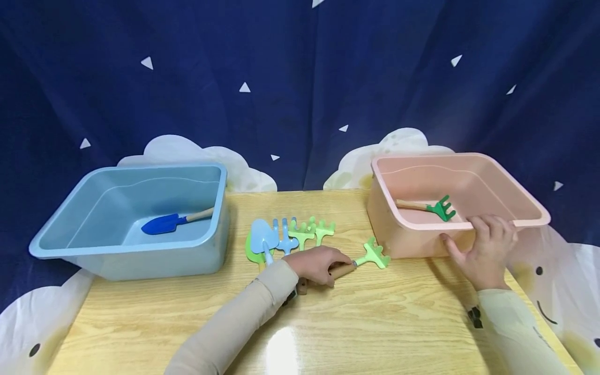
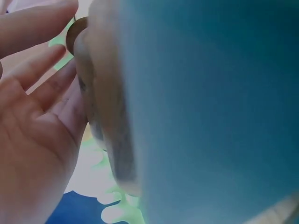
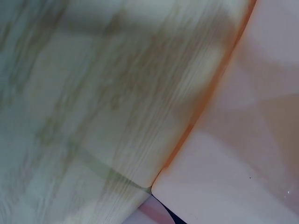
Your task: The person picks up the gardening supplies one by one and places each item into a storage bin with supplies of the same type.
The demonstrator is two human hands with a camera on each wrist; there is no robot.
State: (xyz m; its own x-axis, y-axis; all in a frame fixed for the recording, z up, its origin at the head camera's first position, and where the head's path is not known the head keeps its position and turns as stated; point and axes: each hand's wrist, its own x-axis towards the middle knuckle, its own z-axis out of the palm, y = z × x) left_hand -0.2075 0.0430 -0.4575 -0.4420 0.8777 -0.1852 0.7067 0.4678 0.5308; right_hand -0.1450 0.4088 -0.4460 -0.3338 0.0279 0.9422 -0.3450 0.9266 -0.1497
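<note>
Seen in the head view, the person's left hand [image 1: 320, 264] lay low over the table [image 1: 356, 328], fingers curled round the wooden handle of a light green rake [image 1: 376, 254]. Its head lay beyond the fingertips, just beside the near wall of the pink bin [image 1: 394, 242]. Tines pointed away from the hand, outward and to its right; the long axis ran slantwise from the grip towards the bin. Holding the handle presumably left the head free and the tool easy to steer. To the right, the right hand [image 1: 488, 249] gripped the bin's near rim, fingers over the edge and thumb outside, probably to steady it. Beyond that hand, inside, a dark green rake [image 1: 440, 209] lay with its handle towards the left hand's side. Just beyond the left hand and to its left, a cluster of tools [image 1: 286, 237] overlapped; farther left stood the blue bin [image 1: 154, 263], with a blue trowel [image 1: 161, 224] inside.

From the left wrist, thumb and fingers stood on either side of a handle's end, though contact was unclear; beside them were more wooden handles [image 2: 107, 102] and a blurred blue surface [image 2: 215, 107].

The right wrist view showed tabletop and pink wall; that hand's grip could not be told there.
</note>
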